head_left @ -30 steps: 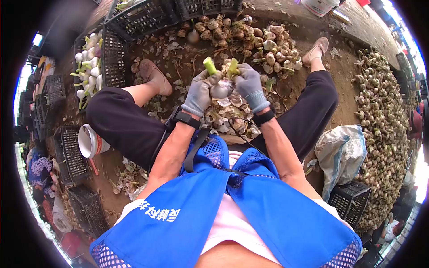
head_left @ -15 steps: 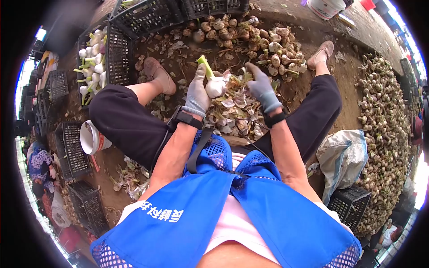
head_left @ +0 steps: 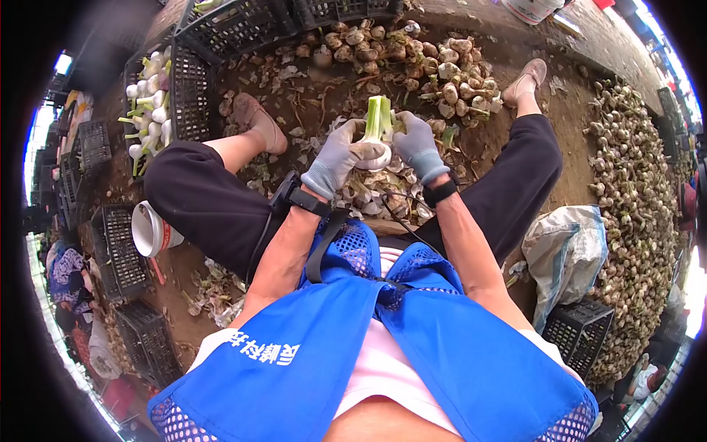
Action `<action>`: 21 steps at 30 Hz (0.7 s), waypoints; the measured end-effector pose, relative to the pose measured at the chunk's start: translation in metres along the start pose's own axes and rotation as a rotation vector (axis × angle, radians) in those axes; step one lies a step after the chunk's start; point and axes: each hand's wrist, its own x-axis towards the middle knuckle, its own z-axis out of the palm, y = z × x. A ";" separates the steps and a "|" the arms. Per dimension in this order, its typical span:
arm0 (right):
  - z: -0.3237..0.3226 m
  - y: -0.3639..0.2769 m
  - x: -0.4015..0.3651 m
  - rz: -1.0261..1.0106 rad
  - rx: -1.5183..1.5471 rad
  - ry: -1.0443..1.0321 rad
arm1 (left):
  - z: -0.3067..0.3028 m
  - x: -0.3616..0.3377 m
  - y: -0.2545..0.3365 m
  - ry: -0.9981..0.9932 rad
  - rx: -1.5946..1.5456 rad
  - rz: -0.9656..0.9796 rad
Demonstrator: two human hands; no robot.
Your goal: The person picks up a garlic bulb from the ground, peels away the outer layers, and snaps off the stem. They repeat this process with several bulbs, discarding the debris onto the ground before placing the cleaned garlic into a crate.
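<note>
A white garlic bulb [head_left: 375, 158] with a thick, pale green cut stem pointing away from me is held over the ground between my knees. My left hand [head_left: 340, 156], in a grey glove, is closed around the bulb's left side. On the other side, my gloved right hand [head_left: 418, 147] has its fingers bent in against the garlic, at the base of the stem. Its fingertips are partly hidden, and the stem looks split into two layers there. Below the hands lies a heap of loose garlic skins [head_left: 401, 202].
Untrimmed garlic [head_left: 460, 81] is piled ahead, and a long bank of it [head_left: 633, 199] runs along the right. Cleaned bulbs [head_left: 155, 110] fill a black crate [head_left: 193, 96] at left. A white bucket [head_left: 147, 230], a woven sack [head_left: 563, 250] and more crates [head_left: 578, 335] stand around me.
The garlic has turned from leaning left to stem-away, and moved slightly right. My right hand has come in from the right, its extended finger now bent against the garlic.
</note>
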 end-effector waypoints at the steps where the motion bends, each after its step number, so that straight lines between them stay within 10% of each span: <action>1: 0.005 0.011 0.004 0.002 0.000 0.005 | 0.001 0.000 0.002 -0.045 -0.064 0.031; 5: 0.009 0.041 0.013 0.127 -0.233 0.052 | -0.009 0.002 0.008 -0.170 -0.505 0.007; 7: 0.012 0.066 0.022 0.215 -0.001 -0.309 | -0.017 0.005 0.001 -0.132 -0.555 0.047; 9: -0.003 0.044 0.016 0.013 -0.052 -0.299 | -0.019 0.005 -0.001 0.000 -0.710 0.050; 14: -0.046 -0.009 -0.005 0.154 0.808 -0.081 | -0.023 0.007 -0.006 0.061 -0.524 0.195; 21: -0.047 -0.046 -0.013 -0.045 0.691 -0.260 | -0.007 0.000 0.008 0.079 0.230 0.104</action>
